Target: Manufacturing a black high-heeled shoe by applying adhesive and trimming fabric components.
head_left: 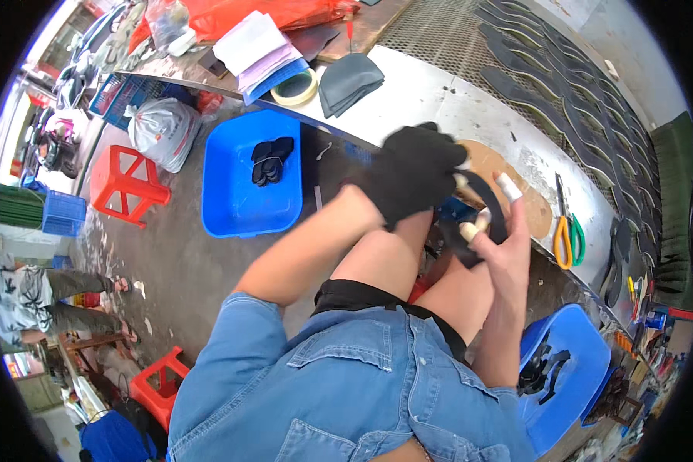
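Note:
My left hand, in a black glove, is closed at the upper end of a curved black strip; motion blurs its fingers. Bare except for pale wraps on the thumb and a fingertip, my right hand grips the strip's outer side and lower part. The strip bends in an arc above my knees, beside the table edge. Behind it lies a brown sole-shaped board on the white table. Scissors with orange and green handles rest to the right of the board.
A blue tub on the floor at left holds a tied black bundle; another blue tub at right holds black strips. Tape, papers and dark pieces lie on the table. Red stools stand left. A person is far left.

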Motion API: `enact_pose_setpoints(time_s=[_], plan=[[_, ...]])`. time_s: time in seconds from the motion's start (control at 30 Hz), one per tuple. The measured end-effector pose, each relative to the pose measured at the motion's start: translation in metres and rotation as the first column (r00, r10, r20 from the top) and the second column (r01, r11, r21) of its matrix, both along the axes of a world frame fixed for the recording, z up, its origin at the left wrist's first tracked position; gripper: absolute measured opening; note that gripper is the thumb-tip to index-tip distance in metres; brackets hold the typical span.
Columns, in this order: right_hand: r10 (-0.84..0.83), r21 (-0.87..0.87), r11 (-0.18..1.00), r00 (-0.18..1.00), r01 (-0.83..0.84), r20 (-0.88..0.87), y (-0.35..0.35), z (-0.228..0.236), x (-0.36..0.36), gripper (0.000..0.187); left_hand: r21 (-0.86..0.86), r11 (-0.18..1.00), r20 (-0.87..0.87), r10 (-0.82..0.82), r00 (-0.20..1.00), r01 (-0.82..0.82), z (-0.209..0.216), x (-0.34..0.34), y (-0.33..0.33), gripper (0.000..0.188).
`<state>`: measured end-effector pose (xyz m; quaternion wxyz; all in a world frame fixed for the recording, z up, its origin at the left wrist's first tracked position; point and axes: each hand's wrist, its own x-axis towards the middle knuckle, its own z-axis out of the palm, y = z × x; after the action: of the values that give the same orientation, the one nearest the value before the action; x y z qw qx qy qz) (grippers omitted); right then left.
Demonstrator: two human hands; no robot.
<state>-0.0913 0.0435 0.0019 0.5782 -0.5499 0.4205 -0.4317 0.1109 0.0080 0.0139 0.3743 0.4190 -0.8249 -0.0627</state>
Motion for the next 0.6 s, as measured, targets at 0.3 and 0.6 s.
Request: enact_pose_setpoints(time_s=[0.3, 0.6], plan=[[0.308, 0.165, 0.939, 0.951, -0.302, -0.015, -0.047, 0.019, -0.024, 0.019, 0.697, 0.516, -0.579, -0.004, 0.815, 0.498, -0.016, 0.046, -0.003, 0.021], [0.073, 0.2, 0.977, 0.997, -0.075, 0.014, -0.056, 0.0, -0.048, 0.018, 0.503, 0.315, -0.841, 0.392, 0.373, 0.805, -0.083, -0.002, 0.019, 0.031]])
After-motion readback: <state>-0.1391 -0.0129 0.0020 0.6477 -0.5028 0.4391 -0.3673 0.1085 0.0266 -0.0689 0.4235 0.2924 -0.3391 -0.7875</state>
